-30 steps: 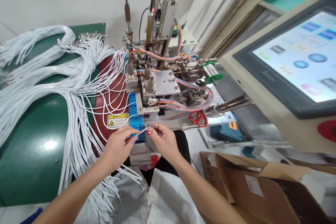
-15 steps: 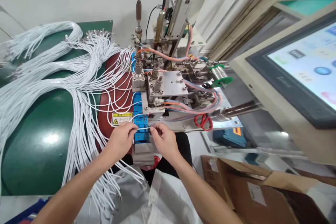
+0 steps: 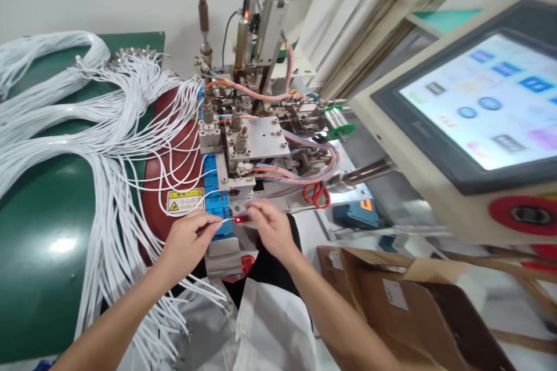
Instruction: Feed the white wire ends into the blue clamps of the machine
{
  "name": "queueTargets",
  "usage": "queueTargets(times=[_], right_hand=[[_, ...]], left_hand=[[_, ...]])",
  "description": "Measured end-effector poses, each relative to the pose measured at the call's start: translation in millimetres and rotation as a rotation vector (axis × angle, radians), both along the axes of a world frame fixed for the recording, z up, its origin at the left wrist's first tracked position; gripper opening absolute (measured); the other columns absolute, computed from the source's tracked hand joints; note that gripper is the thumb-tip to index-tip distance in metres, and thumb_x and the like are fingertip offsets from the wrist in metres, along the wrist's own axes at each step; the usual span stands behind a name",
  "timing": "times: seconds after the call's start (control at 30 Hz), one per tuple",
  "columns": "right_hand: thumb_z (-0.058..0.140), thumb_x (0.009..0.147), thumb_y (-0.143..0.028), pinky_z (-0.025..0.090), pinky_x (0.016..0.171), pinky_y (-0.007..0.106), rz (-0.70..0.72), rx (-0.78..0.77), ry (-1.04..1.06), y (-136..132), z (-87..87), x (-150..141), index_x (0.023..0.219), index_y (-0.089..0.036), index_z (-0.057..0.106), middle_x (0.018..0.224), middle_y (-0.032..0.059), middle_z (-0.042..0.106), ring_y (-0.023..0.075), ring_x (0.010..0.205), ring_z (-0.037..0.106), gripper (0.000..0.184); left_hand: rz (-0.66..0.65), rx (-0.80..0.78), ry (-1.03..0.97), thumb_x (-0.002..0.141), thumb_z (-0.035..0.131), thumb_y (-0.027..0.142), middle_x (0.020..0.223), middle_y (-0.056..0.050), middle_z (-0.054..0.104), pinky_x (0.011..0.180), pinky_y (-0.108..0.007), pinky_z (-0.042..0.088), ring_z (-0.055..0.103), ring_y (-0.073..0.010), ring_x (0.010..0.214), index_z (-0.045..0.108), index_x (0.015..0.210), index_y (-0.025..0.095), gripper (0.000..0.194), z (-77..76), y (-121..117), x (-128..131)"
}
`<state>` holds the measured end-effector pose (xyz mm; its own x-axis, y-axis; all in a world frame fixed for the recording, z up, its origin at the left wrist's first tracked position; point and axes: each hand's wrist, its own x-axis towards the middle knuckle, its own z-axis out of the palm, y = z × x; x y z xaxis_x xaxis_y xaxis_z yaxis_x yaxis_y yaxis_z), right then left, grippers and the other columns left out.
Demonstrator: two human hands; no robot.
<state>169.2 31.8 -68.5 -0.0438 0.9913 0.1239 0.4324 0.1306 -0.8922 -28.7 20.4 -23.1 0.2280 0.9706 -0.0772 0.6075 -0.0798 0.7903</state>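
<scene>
My left hand (image 3: pixel 190 240) is closed, thumb and forefinger pinching a white cable (image 3: pixel 227 220) near its end. The cable end lies over a row of blue clamp blocks (image 3: pixel 216 203) at the front of a machine (image 3: pixel 256 142). A small red light (image 3: pixel 238 219) glows just right of the cable end. My right hand (image 3: pixel 273 232) is beside that light, apart from the cable, its fingertips smeared by motion; whether they hold anything is unclear. Another white cable (image 3: pixel 213 192) runs into the blocks just behind.
Bundles of white cables (image 3: pixel 56 142) cover the green table (image 3: pixel 43 203) at left. A yellow warning label (image 3: pixel 185 200) sits on the red-brown surface. Red-handled scissors (image 3: pixel 317 195) and a green wire spool (image 3: pixel 337 122) are at right. A touchscreen (image 3: pixel 487 93) and cardboard box (image 3: pixel 391 301) stand farther right.
My right hand has moved off the cable end to the right. The red light by the cable end now shows. The view has turned right, bringing more of the touchscreen in.
</scene>
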Motion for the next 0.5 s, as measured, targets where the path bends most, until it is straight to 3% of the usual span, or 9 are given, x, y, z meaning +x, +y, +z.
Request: queueTargets(times=[0.1, 0.17, 0.3, 0.5], right_hand=[[0.035, 0.085, -0.03, 0.045, 0.076, 0.03, -0.417, -0.064, -0.429, 20.2, -24.5, 52.6, 0.092, -0.014, 0.06, 0.09, 0.0095, 0.063, 0.0182, 0.083, 0.058, 0.03], [0.036, 0.083, -0.026, 0.041, 0.083, 0.035, -0.526, -0.109, -0.539, 30.9, -37.6, 87.2, 0.096, -0.008, 0.059, 0.098, 0.0163, 0.06, 0.0232, 0.093, 0.054, 0.032], [0.042, 0.079, -0.025, 0.034, 0.089, 0.041, -0.579, -0.243, -0.728, 39.5, -50.1, 126.4, 0.097, -0.005, 0.058, 0.102, 0.0227, 0.056, 0.0301, 0.103, 0.048, 0.032], [0.048, 0.077, -0.034, 0.041, 0.077, 0.042, -0.506, -0.509, -0.871, 49.2, -51.1, 140.7, 0.106, -0.004, 0.055, 0.102, 0.0253, 0.056, 0.0332, 0.093, 0.056, 0.042]], left_hand=[[0.045, -0.03, -0.016, 0.079, 0.053, 0.031, 0.078, -0.002, 0.066, 0.069, -0.024, 0.046, 0.06, -0.016, 0.075, 0.068, 0.079, 0.021, 0.018, -0.1, -2.5, 1.1], [0.046, -0.055, -0.035, 0.079, 0.053, 0.031, 0.078, -0.002, 0.066, 0.069, -0.024, 0.046, 0.06, -0.0156, 0.074, 0.067, 0.078, 0.02, 0.018, 0.9, -3.9, 2.9], [0.038, -0.087, -0.058, 0.079, 0.053, 0.03, 0.077, -0.002, 0.065, 0.066, -0.024, 0.046, 0.06, -0.0156, 0.073, 0.068, 0.077, 0.02, 0.018, 3.4, -5.9, 7.8], [0.076, -0.092, -0.075, 0.078, 0.052, 0.027, 0.078, -0.003, 0.066, 0.069, -0.026, 0.047, 0.06, -0.0165, 0.075, 0.068, 0.078, 0.018, 0.018, 5.5, -8.4, 10.5]])
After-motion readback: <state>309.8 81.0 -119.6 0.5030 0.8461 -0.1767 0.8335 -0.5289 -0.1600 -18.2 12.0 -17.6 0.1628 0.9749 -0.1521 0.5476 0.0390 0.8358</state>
